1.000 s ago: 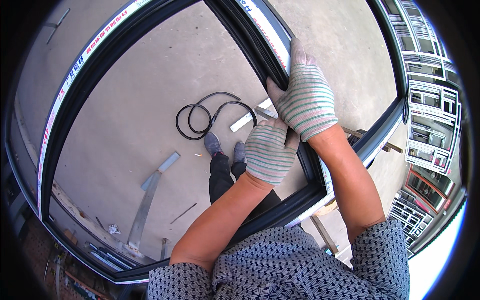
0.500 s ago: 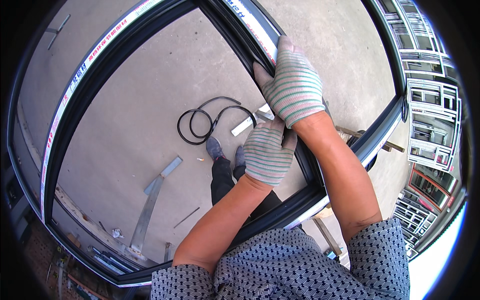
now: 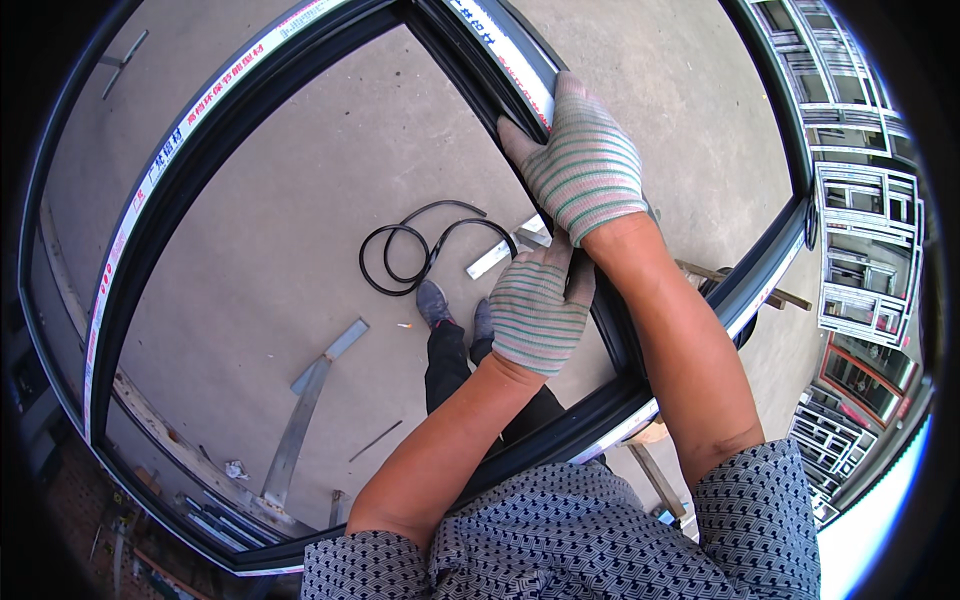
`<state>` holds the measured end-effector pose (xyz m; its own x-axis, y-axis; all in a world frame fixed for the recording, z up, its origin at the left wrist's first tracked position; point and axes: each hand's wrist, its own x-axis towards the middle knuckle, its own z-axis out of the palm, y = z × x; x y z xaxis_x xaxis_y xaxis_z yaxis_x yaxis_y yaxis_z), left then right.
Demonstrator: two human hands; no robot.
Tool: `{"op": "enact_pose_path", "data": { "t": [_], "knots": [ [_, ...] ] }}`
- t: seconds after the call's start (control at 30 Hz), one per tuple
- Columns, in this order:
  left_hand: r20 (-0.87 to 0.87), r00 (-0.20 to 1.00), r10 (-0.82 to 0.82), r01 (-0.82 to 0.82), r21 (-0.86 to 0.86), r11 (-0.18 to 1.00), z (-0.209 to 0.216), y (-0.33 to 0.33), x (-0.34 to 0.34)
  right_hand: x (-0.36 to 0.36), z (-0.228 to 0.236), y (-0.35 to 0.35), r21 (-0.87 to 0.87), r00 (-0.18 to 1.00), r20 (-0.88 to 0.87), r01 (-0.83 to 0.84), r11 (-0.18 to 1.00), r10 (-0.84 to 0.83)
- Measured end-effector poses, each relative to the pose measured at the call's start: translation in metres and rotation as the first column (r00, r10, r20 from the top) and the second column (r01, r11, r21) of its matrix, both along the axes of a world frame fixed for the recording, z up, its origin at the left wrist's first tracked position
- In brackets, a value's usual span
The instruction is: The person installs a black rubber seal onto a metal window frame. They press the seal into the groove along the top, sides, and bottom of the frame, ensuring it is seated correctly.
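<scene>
A large black window frame [image 3: 110, 300] with printed white film along its edges stretches around me. Its middle bar [image 3: 455, 65] slants under both gloved hands. My right hand [image 3: 585, 160], in a striped knit glove, is closed around this bar, thumb on the left side and fingers over the film. Just below it, my left hand [image 3: 542, 305], gloved alike, is closed at the bar's left side with its fingertips pinched together. A thin black rubber strip [image 3: 400, 293] loops on the floor and runs up behind the left fingers, where its end is hidden.
A metal stand [image 3: 300, 430] with a flat top piece shows through the frame at lower left. A pale metal piece [image 3: 490, 258] is near my shoes [image 3: 433, 303]. Wooden bars [image 3: 655, 480] are below the frame's right part. Several white window frames [image 3: 868, 245] stand at far right.
The view has shifted slightly, so the floor and frame appear a little lower. Both hands keep their grip at nearly the same places on the bar.
</scene>
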<state>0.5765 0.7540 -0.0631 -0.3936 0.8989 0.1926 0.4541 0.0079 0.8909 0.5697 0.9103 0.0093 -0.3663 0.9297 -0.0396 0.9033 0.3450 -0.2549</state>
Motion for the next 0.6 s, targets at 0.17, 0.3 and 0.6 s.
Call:
{"op": "enact_pose_path", "data": {
  "t": [0.17, 0.3, 0.6],
  "knots": [
    [-0.002, 1.0, 0.026, -0.026, 0.026, 0.999, 0.0, -0.0002, -0.0009, -0.0018, -0.003, 0.0015, 0.02, 1.0, 0.014, -0.013, 1.0, 0.012],
    [0.021, 1.0, 0.022, -0.022, 0.029, 0.999, -0.0024, -0.0014, -0.0015, -0.0019, -0.0065, 0.0025, 0.058, 0.998, 0.055, -0.038, 0.998, 0.035],
    [0.2, 0.98, -0.023, 0.018, 0.023, 1.0, -0.0007, -0.0019, -0.0088, -0.0028, -0.003, 0.0032, 0.033, 0.995, 0.083, -0.056, 0.998, 0.053]
  ]
}}
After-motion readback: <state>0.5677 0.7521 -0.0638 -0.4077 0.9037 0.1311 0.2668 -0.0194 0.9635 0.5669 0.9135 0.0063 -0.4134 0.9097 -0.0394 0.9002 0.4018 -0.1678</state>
